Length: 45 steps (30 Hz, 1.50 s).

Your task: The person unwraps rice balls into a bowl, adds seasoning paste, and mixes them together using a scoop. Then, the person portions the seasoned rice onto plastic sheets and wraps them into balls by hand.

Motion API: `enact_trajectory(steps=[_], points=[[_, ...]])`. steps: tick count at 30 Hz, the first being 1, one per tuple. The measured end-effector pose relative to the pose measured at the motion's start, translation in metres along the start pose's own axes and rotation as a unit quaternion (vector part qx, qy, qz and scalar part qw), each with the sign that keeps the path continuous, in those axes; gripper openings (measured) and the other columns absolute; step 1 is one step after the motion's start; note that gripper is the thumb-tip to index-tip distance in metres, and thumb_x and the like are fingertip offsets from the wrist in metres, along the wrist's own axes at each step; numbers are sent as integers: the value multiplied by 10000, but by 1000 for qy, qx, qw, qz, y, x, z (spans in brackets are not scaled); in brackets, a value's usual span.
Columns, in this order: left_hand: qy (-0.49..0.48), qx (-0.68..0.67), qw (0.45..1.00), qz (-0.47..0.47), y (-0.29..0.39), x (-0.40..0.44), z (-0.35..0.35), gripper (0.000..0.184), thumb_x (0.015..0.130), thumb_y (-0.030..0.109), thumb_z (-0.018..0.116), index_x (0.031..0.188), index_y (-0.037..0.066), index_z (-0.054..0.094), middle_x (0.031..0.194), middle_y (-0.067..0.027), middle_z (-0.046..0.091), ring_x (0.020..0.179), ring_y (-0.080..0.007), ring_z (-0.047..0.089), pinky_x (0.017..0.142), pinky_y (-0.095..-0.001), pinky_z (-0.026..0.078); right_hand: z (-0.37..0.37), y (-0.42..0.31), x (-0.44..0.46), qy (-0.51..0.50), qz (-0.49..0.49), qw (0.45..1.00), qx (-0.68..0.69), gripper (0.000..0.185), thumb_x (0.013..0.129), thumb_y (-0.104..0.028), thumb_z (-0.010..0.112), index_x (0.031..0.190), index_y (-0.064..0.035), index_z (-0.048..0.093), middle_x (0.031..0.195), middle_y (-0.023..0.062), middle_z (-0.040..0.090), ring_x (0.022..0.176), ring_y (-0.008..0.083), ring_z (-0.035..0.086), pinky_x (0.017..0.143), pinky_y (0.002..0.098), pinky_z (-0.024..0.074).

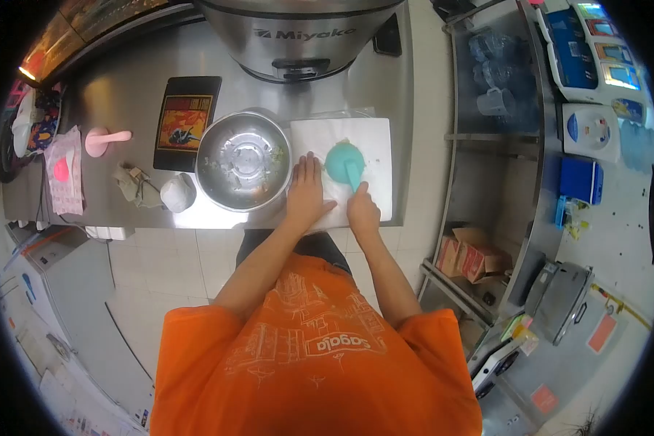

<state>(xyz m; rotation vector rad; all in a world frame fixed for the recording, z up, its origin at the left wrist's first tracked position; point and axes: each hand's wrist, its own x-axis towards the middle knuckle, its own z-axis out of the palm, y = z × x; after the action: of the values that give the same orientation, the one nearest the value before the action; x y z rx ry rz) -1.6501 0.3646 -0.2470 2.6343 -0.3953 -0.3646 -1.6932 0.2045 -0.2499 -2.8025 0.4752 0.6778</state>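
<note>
My right hand is closed around the handle of a teal round-headed scoop. The scoop's round head rests on a sheet of white paper, with small food bits by its upper edge; what lies under it is hidden. My left hand lies flat on the left side of the paper, fingers stretched out, holding nothing. Just left of that hand stands a steel bowl with a few food scraps clinging to its inside.
A steel rice cooker stands behind. On the counter are a black pouch, a pink handled utensil, a crumpled cloth and a white bundle. A metal shelf stands at right.
</note>
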Motion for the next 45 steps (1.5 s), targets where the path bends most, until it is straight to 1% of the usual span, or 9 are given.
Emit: enact_trajectory(steps=[11,16,19,23,28,31,34,38,45], points=[[-31,43,998,-22,2,7,-8,1194,614,495,853,1460,-104,258,1552,-240,254,1437,-368,276,1196,-417,247,15,43,-7,26,-76,997,16,274,913,-171,493,1131,-13,442,819,225,651,692,423,666,595,519,530],[92,-78,993,-13,-14,11,15,550,823,26,557,1346,-95,438,1410,-300,437,1305,-397,453,1054,-414,422,8,47,-19,132,-100,955,244,358,868,-208,553,1167,-25,481,864,256,661,774,451,654,655,523,507],[-28,-276,952,-127,-3,-7,-26,367,829,38,550,1192,-2,589,1214,-258,597,1154,-384,570,923,-448,484,-54,-30,-33,84,-251,915,305,341,867,-202,553,1160,-35,503,887,237,669,819,452,655,714,523,509],[160,-292,933,-140,-10,-25,14,182,877,107,576,1036,54,647,967,-214,672,895,-391,651,747,-474,518,-89,-136,-12,-105,-266,951,115,382,873,-165,559,1232,-41,523,974,268,663,867,447,652,784,528,509],[146,-362,916,-90,-70,-34,100,565,1004,263,520,1493,66,316,1483,-131,397,1397,-230,342,1152,-362,272,-66,-155,-6,6,-349,922,170,343,876,-199,613,1141,14,568,1078,262,627,994,403,627,843,475,507],[3,-157,978,-138,-18,-24,-3,167,904,125,567,1033,54,647,966,-207,673,904,-382,651,768,-468,519,-58,-74,-16,134,-283,886,342,316,864,-130,618,1131,30,568,1131,245,593,1041,375,589,908,424,484],[-159,-128,960,-190,26,-13,-45,221,911,136,562,1112,69,626,1030,-202,665,983,-354,643,809,-458,519,-16,54,-13,194,-39,910,365,274,891,-71,549,1140,33,598,1113,203,606,1020,327,599,906,388,474],[-25,-212,968,131,60,-19,28,325,840,172,697,1119,61,572,1072,-170,622,909,-321,648,756,-418,532,45,169,-15,60,100,880,460,270,877,-2,471,1026,0,696,1101,181,612,995,301,605,892,375,477],[-147,-115,963,192,111,2,62,489,762,219,776,1152,87,513,1098,-99,533,1008,-293,592,765,-412,547,7,167,-29,29,20,905,424,302,855,9,481,982,-49,749,1066,169,608,975,280,605,868,351,485]])
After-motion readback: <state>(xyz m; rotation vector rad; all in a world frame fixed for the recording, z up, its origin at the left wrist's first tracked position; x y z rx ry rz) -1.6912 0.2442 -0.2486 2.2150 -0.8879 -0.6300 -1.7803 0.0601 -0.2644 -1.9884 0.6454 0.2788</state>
